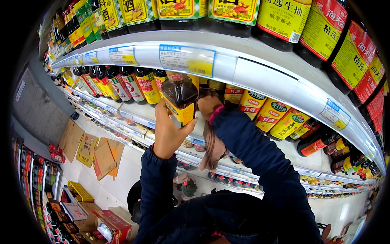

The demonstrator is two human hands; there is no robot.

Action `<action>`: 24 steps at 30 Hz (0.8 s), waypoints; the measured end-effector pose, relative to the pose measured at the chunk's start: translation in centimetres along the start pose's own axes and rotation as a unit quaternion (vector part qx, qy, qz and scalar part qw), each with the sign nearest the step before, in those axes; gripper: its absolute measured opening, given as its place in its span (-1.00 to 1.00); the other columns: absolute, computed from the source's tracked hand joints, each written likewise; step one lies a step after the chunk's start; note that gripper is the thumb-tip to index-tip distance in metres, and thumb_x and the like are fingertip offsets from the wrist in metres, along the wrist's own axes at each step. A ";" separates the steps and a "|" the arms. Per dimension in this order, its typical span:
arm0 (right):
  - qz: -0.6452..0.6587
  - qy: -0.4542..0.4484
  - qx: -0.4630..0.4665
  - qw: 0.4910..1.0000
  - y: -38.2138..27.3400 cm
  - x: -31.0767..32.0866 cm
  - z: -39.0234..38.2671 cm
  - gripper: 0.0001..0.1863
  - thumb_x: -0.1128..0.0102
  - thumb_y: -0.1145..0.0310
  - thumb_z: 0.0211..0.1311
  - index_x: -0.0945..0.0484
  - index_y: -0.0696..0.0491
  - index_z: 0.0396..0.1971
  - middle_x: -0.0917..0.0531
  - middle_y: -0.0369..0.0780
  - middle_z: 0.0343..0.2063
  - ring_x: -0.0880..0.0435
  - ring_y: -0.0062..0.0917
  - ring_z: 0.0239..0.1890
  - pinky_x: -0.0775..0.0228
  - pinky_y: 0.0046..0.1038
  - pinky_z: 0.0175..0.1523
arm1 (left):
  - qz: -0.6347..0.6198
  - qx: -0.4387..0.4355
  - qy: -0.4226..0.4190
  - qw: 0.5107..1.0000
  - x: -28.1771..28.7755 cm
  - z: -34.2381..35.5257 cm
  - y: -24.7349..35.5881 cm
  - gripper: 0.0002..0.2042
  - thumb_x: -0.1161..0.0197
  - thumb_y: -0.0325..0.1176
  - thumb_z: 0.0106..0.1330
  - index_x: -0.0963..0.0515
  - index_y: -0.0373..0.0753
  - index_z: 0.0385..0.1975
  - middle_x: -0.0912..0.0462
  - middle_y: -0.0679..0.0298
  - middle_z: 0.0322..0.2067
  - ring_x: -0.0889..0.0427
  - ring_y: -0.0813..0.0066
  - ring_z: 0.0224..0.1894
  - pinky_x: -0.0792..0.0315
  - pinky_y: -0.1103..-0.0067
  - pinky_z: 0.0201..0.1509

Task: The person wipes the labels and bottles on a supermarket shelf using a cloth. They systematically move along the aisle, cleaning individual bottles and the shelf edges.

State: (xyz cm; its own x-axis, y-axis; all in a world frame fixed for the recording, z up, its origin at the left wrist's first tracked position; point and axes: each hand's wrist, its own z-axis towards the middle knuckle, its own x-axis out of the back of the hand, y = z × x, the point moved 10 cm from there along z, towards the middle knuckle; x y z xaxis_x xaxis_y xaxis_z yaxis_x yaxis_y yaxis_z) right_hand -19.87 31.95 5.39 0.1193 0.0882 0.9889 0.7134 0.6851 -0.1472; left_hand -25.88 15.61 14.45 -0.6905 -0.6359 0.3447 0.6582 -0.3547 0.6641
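My left hand [170, 136] grips a dark bottle with a yellow label [180, 110], lifted at the edge of the middle shelf [132, 112], among rows of bottles. Just right of it, my right hand [209, 103] reaches in under the white upper shelf lip [227, 67], its fingers partly hidden. A pinkish-brown cloth [213, 150] hangs from that hand over the shelf front. Yellow and red labelled bottles [266, 116] stand to the right of my hands, and more bottles [146, 85] line the shelf to the left.
Large bottles [276, 22] fill the top shelf. Lower tiers run beneath. Flattened cardboard [103, 158], a yellow crate [81, 191] and open boxes [113, 225] lie on the floor at left, near another stocked rack [36, 179]. Another person's hand [182, 178] shows low, between my arms.
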 end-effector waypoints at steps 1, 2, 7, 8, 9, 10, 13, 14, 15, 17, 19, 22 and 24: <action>-0.014 0.022 0.022 0.999 0.1 0.1 0.2 -0.75 -0.08 0.50 -0.03 -0.68 0.18 -0.35 -0.64 0.10 -0.30 -0.62 -0.20 -0.12 -0.43 -0.23 0.05 | -0.008 0.005 0.004 1.000 0.0 0.2 0.1 -0.24 -0.51 -0.46 -0.12 -0.19 -0.43 0.10 -0.35 0.00 -0.10 -0.43 0.13 -0.04 -0.38 0.41 0.02; -0.026 0.041 0.046 0.998 -0.5 0.8 -0.2 -0.75 -0.08 0.50 -0.03 -0.68 0.18 -0.35 -0.65 0.09 -0.29 -0.60 -0.18 -0.10 -0.37 -0.23 0.11 | -0.014 0.012 0.007 1.000 0.1 0.1 0.1 -0.24 -0.51 -0.46 -0.11 -0.19 -0.43 0.10 -0.35 0.01 -0.10 -0.44 0.14 -0.04 -0.38 0.41 0.02; -0.215 0.099 -0.008 0.972 -0.6 1.8 -2.8 -0.71 0.01 0.31 0.10 -0.71 0.05 -0.36 -0.68 -0.06 -0.24 -0.49 -0.15 0.01 -0.08 -0.12 0.12 | -0.022 0.019 0.004 1.000 -0.1 0.3 -0.4 -0.26 -0.49 -0.46 -0.09 -0.19 -0.41 0.09 -0.34 0.03 -0.09 -0.43 0.18 -0.05 -0.38 0.42 0.02; -0.224 0.070 -0.005 0.972 -0.8 1.6 -2.8 -0.71 0.01 0.31 0.11 -0.71 0.04 -0.34 -0.68 -0.06 -0.24 -0.48 -0.16 0.02 -0.07 -0.12 0.10 | -0.021 0.019 0.004 1.000 -0.1 0.3 -0.5 -0.26 -0.49 -0.46 -0.09 -0.19 -0.41 0.09 -0.34 0.03 -0.09 -0.43 0.17 -0.05 -0.37 0.42 0.02; -0.233 0.042 0.000 0.972 -0.9 1.6 -2.8 -0.70 0.02 0.31 0.12 -0.71 0.03 -0.32 -0.68 -0.07 -0.25 -0.47 -0.17 0.02 -0.07 -0.12 0.08 | -0.020 0.019 0.005 1.000 -0.1 0.3 -0.6 -0.26 -0.49 -0.46 -0.10 -0.19 -0.40 0.09 -0.34 0.03 -0.09 -0.43 0.17 -0.05 -0.37 0.42 0.02; -0.241 0.013 0.005 0.970 -1.1 1.6 -2.9 -0.70 0.03 0.31 0.13 -0.70 0.03 -0.30 -0.69 -0.08 -0.25 -0.46 -0.18 0.03 -0.07 -0.12 0.07 | -0.019 0.019 0.007 1.000 0.0 0.3 -0.6 -0.26 -0.49 -0.46 -0.10 -0.19 -0.40 0.09 -0.34 0.03 -0.10 -0.42 0.17 -0.05 -0.37 0.42 0.03; -0.208 0.005 0.022 0.978 -0.6 0.7 -2.4 -0.68 0.03 0.36 0.12 -0.66 0.09 -0.22 -0.67 -0.05 -0.22 -0.45 -0.16 0.05 -0.12 -0.11 0.08 | -0.027 0.027 0.002 0.999 -0.1 0.3 -0.6 -0.26 -0.49 -0.46 -0.10 -0.19 -0.40 0.09 -0.34 0.03 -0.09 -0.42 0.15 -0.03 -0.36 0.42 0.04; -0.188 0.015 0.027 0.982 -0.2 0.4 -2.0 -0.66 0.03 0.38 0.11 -0.64 0.12 -0.18 -0.66 -0.03 -0.20 -0.44 -0.14 0.06 -0.14 -0.11 0.10 | -0.050 0.031 0.005 0.998 -0.2 0.3 -0.8 -0.26 -0.49 -0.47 -0.10 -0.19 -0.39 0.09 -0.33 0.03 -0.09 -0.42 0.16 -0.02 -0.36 0.43 0.05; -0.177 0.047 0.046 0.982 -0.4 0.4 -1.7 -0.65 0.01 0.40 0.08 -0.61 0.16 -0.16 -0.65 -0.01 -0.19 -0.45 -0.12 0.05 -0.15 -0.12 0.13 | -0.058 0.034 0.004 0.998 -0.2 0.3 -0.9 -0.27 -0.49 -0.47 -0.10 -0.19 -0.39 0.09 -0.33 0.03 -0.09 -0.42 0.17 -0.02 -0.37 0.43 0.05; -0.150 0.112 0.086 0.979 -1.0 0.8 -1.6 -0.62 -0.02 0.45 0.03 -0.56 0.24 -0.12 -0.62 0.03 -0.16 -0.47 -0.06 0.02 -0.18 -0.13 0.20 | -0.072 0.042 0.000 0.996 -0.2 0.2 -1.2 -0.27 -0.49 -0.48 -0.09 -0.19 -0.39 0.09 -0.33 0.03 -0.08 -0.43 0.18 -0.02 -0.37 0.43 0.05; -0.100 0.113 0.121 0.981 -0.9 1.2 -1.1 -0.60 -0.06 0.47 0.00 -0.52 0.29 -0.11 -0.59 0.06 -0.14 -0.48 -0.05 0.01 -0.16 -0.17 0.26 | -0.072 0.049 0.001 0.996 -0.2 0.3 -1.4 -0.27 -0.49 -0.48 -0.09 -0.19 -0.39 0.09 -0.33 0.03 -0.08 -0.43 0.19 -0.03 -0.38 0.44 0.04; -0.043 0.100 0.136 0.985 0.5 -1.1 2.0 -0.59 -0.09 0.50 -0.05 -0.49 0.30 -0.11 -0.59 0.09 -0.16 -0.50 -0.09 -0.01 -0.19 -0.22 0.25 | -0.072 0.042 -0.005 0.996 -0.4 0.4 -1.2 -0.27 -0.49 -0.48 -0.09 -0.19 -0.40 0.09 -0.33 0.03 -0.08 -0.44 0.19 -0.05 -0.39 0.44 0.03; -0.031 0.103 0.123 0.987 0.7 -1.4 2.5 -0.60 -0.06 0.51 -0.05 -0.49 0.33 -0.13 -0.59 0.11 -0.20 -0.53 -0.13 -0.03 -0.22 -0.24 0.23 | -0.065 0.034 -0.002 0.997 -0.4 0.6 -1.2 -0.27 -0.49 -0.47 -0.08 -0.19 -0.41 0.09 -0.33 0.03 -0.09 -0.44 0.19 -0.05 -0.39 0.44 0.02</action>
State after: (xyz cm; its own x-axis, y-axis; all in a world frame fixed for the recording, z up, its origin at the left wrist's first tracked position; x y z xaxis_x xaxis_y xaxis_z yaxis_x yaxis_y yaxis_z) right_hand -21.24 34.13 3.90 0.2364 -0.0906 0.9674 0.5371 0.8419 -0.0524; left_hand -26.60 16.69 13.95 -0.7697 -0.5852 0.2550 0.5414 -0.3869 0.7464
